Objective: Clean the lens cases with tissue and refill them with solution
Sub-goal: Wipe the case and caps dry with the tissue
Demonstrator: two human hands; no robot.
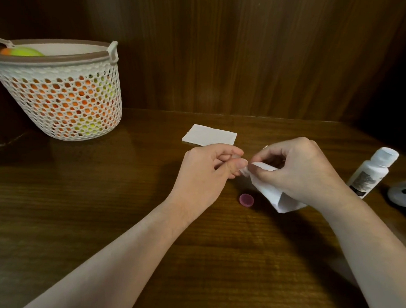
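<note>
One small purple cap (247, 200) lies flat on the wooden desk (107, 203), nearest the viewer of all the loose things, and serves as the landmark here. Just beyond it and to its left, the left hand (209, 174) hovers above the desk with its fingers curled; thumb and forefinger pinch a small pale piece that is mostly hidden, so whether it is a lens case cannot be told. Just beyond the cap and to its right, the right hand (299, 173) grips one crumpled white tissue (271, 190), fingers curled round it, and presses a corner of the tissue against the piece in the left hand. The lower end of the tissue hangs down close to the right of the cap, near the desk.

Further to the right of the cap, one white bottle (370, 173) with a white lid stands tilted in the wide view, and beside that, at the frame edge, sits one white rounded object with dark spots (403, 194), only partly seen.

Beyond the cap, past both hands, one folded white tissue sheet (209, 135) lies flat on the desk. Far off to the cap's left, against the wood-panelled wall, stands one white perforated basket (62, 96) holding orange and yellow-green things.
</note>
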